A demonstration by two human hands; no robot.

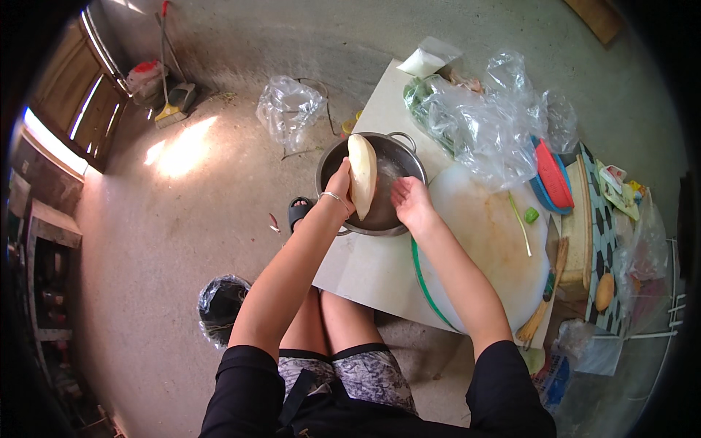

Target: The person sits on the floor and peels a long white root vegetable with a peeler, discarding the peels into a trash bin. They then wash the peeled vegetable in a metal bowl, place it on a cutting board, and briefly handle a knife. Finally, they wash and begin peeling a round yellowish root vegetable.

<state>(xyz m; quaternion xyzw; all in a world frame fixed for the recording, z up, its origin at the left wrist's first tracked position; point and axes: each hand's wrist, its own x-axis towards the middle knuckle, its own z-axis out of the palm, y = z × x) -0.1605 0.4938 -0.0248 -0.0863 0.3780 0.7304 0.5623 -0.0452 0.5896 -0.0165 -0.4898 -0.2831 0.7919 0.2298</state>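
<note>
A large, pale peeled root vegetable (362, 175) is held upright-looking along its length by my left hand (342, 185), which wears a silver bangle at the wrist. It is over a round stainless steel pot (392, 147) with loop handles, at the edge of the table. My right hand (408, 200) is over the pot's right side, palm turned towards the vegetable, fingers apart and not touching it. The inside of the pot looks wet. Right of the pot lies a large round cutting board (476, 235), with a green stalk (519, 223) and a green vegetable piece (531, 215) on it.
Clear plastic bags (482, 126) with greens cover the table's far part. Red and blue baskets (553, 178) stand beyond the board, near a straw brush (542, 312). A lined bin (222, 309) stands on the floor at left; a broom (170, 114) leans by the wall.
</note>
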